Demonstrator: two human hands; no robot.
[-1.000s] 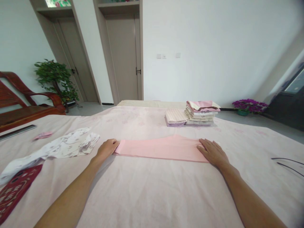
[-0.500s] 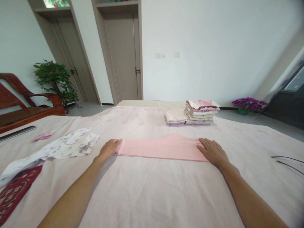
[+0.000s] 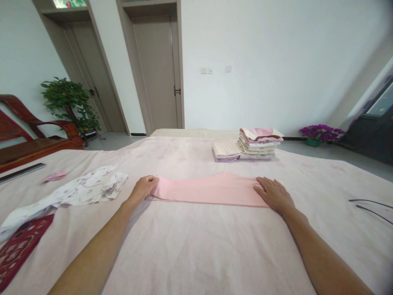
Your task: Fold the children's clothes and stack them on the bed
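Observation:
A pink cloth (image 3: 208, 189), folded into a long narrow band, lies flat across the middle of the bed (image 3: 196, 246). My left hand (image 3: 143, 187) is at its left end, fingers curled and pinching that end, which is slightly lifted. My right hand (image 3: 273, 193) lies flat on the right end with fingers stretched out, pressing it down.
Two stacks of folded cloths (image 3: 257, 144) sit farther back on the bed. A crumpled white patterned cloth (image 3: 80, 190), a small pink piece (image 3: 53, 177) and a dark red patterned cloth (image 3: 18, 246) lie to the left. A wooden chair (image 3: 27, 139) and a plant (image 3: 69, 102) stand beyond.
My left hand has curled round the left end of the pink cloth and raised it a little. My right hand has stayed flat on the right end.

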